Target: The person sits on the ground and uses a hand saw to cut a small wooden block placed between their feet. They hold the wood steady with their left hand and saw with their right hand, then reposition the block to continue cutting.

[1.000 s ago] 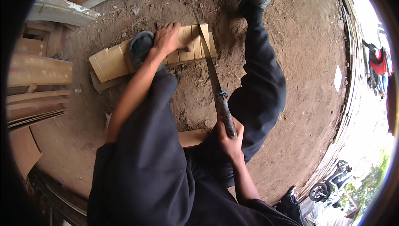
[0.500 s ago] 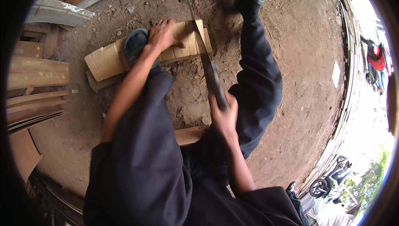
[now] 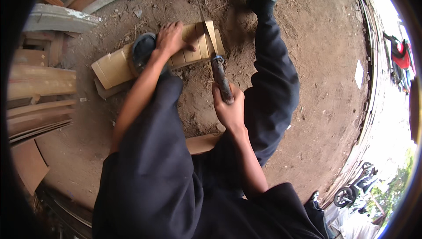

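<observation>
A thick pale wooden block (image 3: pixel 112 70), marked with several crosswise lines, lies on the dirt over another piece of wood (image 3: pixel 107 90). My left hand (image 3: pixel 171 39) presses on its top, fingers spread. Beside that hand my left foot (image 3: pixel 144 48), in a dark sandal, rests on the block too. My right hand (image 3: pixel 231 109) is closed around the dark, round handle of a handsaw (image 3: pixel 219 71). A blue band circles the handle where the blade begins. The narrow blade crosses the block near its right end, and its tip reaches past the far side. Its teeth cannot be made out.
Curved boards (image 3: pixel 57 18) and stacked wooden pieces (image 3: pixel 41 81) fill the left side. A flat board (image 3: pixel 202 143) lies on the ground between my legs. My right leg (image 3: pixel 274 76) stretches forward right of the block. A motorcycle (image 3: pixel 351 190) stands at the far lower right.
My right hand has pushed the handsaw forward, away from me, bringing the handle close to the block's near edge. My left hand and foot stay in place on the block.
</observation>
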The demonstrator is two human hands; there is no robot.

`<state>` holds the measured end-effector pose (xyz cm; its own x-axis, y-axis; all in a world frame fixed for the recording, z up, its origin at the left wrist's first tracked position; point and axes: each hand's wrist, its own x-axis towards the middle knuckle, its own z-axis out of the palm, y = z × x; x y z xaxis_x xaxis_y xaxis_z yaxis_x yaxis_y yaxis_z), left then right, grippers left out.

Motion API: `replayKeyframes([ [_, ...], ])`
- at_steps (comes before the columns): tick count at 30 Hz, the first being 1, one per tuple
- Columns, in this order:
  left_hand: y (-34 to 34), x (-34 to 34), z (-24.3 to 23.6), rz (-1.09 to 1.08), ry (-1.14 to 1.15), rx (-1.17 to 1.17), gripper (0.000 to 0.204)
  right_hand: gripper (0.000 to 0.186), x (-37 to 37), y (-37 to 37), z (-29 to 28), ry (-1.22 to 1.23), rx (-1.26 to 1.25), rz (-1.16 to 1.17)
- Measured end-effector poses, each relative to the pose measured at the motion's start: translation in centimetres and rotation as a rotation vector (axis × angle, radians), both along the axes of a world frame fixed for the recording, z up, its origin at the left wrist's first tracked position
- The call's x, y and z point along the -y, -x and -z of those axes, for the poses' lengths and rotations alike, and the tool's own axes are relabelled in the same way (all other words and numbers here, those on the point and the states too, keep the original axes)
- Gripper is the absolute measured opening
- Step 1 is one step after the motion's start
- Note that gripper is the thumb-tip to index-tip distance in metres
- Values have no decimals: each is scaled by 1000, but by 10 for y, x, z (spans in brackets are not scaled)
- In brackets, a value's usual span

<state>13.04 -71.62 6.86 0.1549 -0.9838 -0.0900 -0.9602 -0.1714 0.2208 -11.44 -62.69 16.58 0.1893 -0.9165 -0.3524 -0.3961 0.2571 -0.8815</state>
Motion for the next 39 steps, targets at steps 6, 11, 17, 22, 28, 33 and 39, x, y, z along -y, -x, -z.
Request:
replayKeyframes([
  [6, -3, 2, -2, -6, -96, -46, 101, 9, -56, 56, -37, 30, 65, 36],
  [11, 3, 7, -7, 16, -78, -135, 96, 17, -2, 18, -6, 19, -3, 5],
  [17, -13, 16, -25, 29, -225, -89, 84, 11, -38, 38, -43, -37, 22, 17],
  [22, -6, 17, -38, -2, -323, -151, 73, 13, -19, 18, -13, 53, -28, -31],
  [28, -9, 10, -26, 42, -289, -123, 80, 18, -13, 16, -7, -9, 46, -5],
  [33, -51, 5, -43, 6, -315, -169, 89, 13, -15, -8, -19, 118, 113, -78],
  [39, -68, -2, -37, 57, -480, -46, 87, 17, -33, -30, -5, 53, 114, -87],
])
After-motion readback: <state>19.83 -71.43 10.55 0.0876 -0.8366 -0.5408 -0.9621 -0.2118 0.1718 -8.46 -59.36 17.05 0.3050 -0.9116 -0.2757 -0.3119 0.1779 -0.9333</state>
